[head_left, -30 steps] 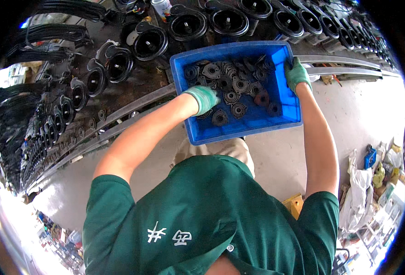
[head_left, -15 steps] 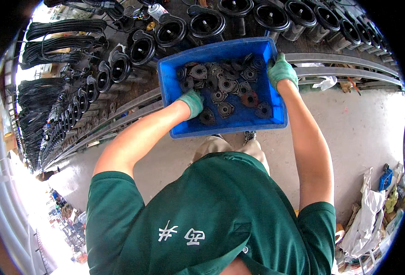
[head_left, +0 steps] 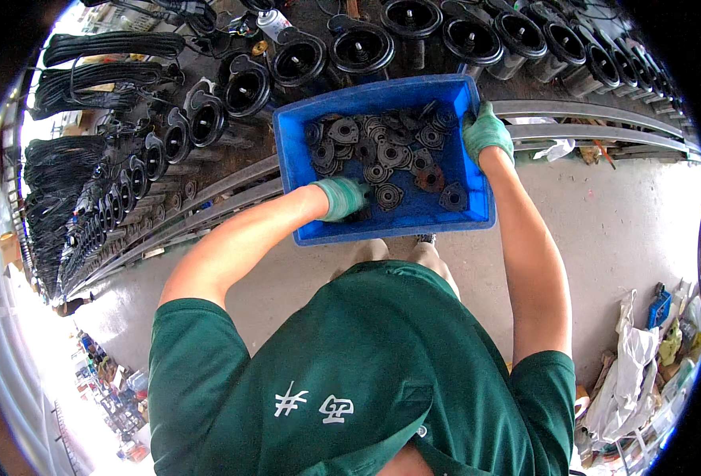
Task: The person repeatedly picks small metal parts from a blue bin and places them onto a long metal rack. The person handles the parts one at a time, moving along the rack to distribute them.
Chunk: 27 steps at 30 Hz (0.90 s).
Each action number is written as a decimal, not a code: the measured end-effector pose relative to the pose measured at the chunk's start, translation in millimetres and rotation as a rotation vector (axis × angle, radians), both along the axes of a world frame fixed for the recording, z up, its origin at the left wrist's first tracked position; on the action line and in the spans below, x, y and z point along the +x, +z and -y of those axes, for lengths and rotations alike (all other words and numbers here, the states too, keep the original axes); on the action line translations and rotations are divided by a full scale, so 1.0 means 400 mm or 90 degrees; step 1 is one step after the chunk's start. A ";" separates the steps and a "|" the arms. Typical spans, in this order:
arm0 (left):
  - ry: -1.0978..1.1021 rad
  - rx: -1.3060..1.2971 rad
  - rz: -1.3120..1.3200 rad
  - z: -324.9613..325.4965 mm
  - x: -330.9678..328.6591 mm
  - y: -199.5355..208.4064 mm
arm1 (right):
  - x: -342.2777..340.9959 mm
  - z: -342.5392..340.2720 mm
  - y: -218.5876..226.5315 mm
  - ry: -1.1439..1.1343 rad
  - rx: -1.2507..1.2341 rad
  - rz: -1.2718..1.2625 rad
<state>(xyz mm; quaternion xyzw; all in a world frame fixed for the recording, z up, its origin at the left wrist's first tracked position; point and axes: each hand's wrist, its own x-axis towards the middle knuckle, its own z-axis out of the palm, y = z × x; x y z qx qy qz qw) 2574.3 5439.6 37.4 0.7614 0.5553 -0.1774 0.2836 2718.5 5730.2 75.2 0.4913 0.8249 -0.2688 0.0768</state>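
A blue plastic bin (head_left: 384, 232) is held in front of me, its back edge by the bench. Several dark, flat metal flange-like parts (head_left: 392, 152) with round centres lie loose inside, one of them reddish-brown (head_left: 429, 178). My right hand (head_left: 487, 133), in a green glove, grips the bin's right rim, thumb upward. My left hand (head_left: 341, 198), gloved the same way, reaches into the front left of the bin beside a round flange part (head_left: 388, 196). Its fingertips are blurred and partly hidden, so any part in them cannot be made out.
Rows of black round-topped cylindrical housings (head_left: 362, 49) stand along the bench beyond the bin. Coiled black cables (head_left: 113, 49) lie at the far left. Metal rails (head_left: 596, 119) edge the bench. White plastic sheeting and clutter (head_left: 632, 373) sit on the floor at right.
My left hand has shifted toward the bin's front and slightly right, covering a flange part seen there before. Parts at the left of the bin lie differently. The right hand keeps its grip.
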 end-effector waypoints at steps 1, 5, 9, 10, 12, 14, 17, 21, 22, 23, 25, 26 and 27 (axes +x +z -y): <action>0.013 -0.038 0.002 -0.002 -0.004 0.005 | 0.000 0.002 0.003 0.000 0.003 0.001; 0.122 -0.058 0.105 0.027 -0.030 -0.006 | -0.005 0.011 0.004 -0.006 0.005 0.008; 0.280 -0.026 0.230 0.039 -0.059 0.012 | -0.005 0.002 -0.030 0.002 0.030 0.018; 0.354 -0.054 0.289 0.033 -0.071 0.038 | -0.003 -0.005 -0.041 0.007 0.038 0.018; 0.503 -0.109 0.408 0.023 -0.103 0.100 | 0.014 -0.016 -0.054 -0.004 0.034 0.011; 0.633 -0.038 0.632 0.050 -0.120 0.154 | -0.001 0.005 -0.018 -0.020 0.038 0.017; 0.828 0.060 1.115 0.124 -0.126 0.182 | -0.012 -0.007 -0.049 -0.006 0.034 -0.013; 0.794 0.090 1.527 0.195 -0.142 0.235 | 0.072 -0.113 -0.225 0.085 0.184 -0.090; 0.806 0.107 1.588 0.225 -0.156 0.215 | 0.112 -0.175 -0.338 0.150 0.266 -0.148; 0.846 0.168 1.644 0.288 -0.163 0.169 | 0.035 -0.112 -0.260 0.108 0.174 -0.101; 0.952 0.268 1.720 0.356 -0.171 0.102 | 0.040 -0.065 -0.163 0.064 0.146 -0.053; 0.965 0.293 1.741 0.392 -0.180 0.077 | 0.057 -0.089 -0.197 0.082 0.192 -0.065; 0.980 0.320 1.763 0.437 -0.191 0.043 | 0.045 -0.081 -0.185 0.031 0.096 -0.072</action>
